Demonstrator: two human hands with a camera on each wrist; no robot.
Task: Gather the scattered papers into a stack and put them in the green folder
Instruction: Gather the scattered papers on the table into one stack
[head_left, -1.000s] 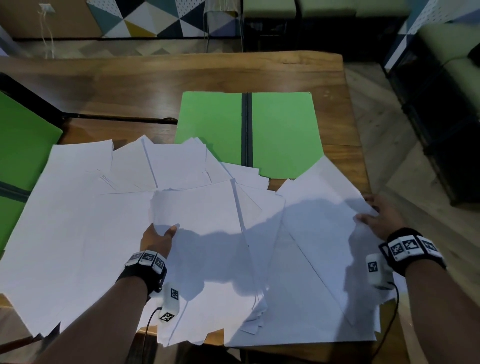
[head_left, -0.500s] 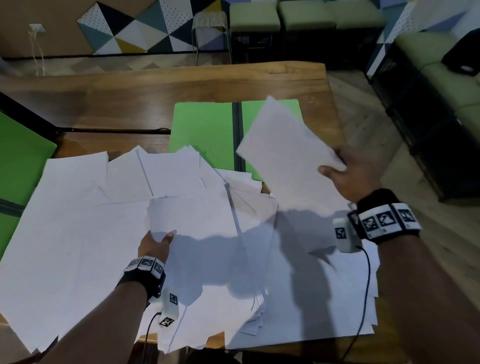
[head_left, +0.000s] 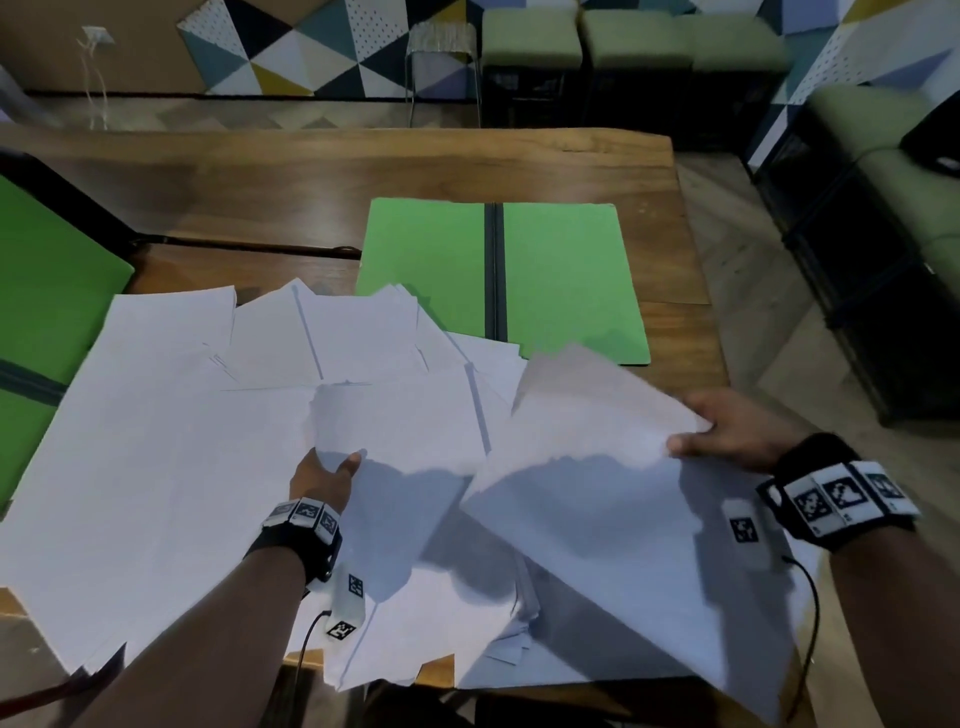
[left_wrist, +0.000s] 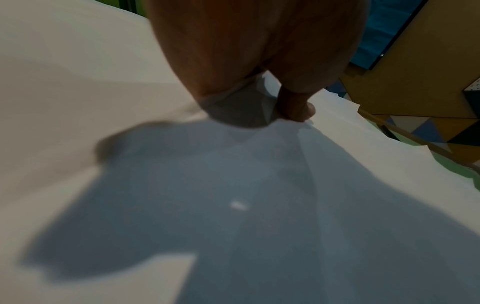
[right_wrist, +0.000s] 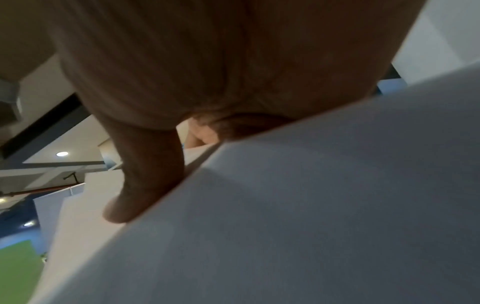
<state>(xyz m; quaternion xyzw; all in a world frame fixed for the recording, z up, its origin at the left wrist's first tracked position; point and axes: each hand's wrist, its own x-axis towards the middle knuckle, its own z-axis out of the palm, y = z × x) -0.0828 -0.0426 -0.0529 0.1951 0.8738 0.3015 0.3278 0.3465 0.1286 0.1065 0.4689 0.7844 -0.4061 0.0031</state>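
Left grip: my left hand (head_left: 323, 475) pinches the near edge of a white sheet (head_left: 400, 421) in the middle of the spread, thumb on top, fingers hidden beneath the paper; the left wrist view shows that edge caught between thumb and palm.
Right grip: my right hand (head_left: 737, 428) holds a second white sheet (head_left: 597, 415) by its right edge, thumb pressed on the upper face, fingers under it; the sheet is raised and tilted above the pile.
Scattered papers (head_left: 156, 441): many white sheets overlap loosely across the near half of the wooden table (head_left: 311, 182), several overhanging the near edge.
Green folder (head_left: 561, 275): lies open and flat on the table beyond the papers, dark spine down its middle; the far sheets overlap its near left corner.
Second green folder (head_left: 47, 291): at the left edge of the table, partly under the papers.
Background: green cushioned stools (head_left: 530, 47) beside a wall with a triangle pattern.
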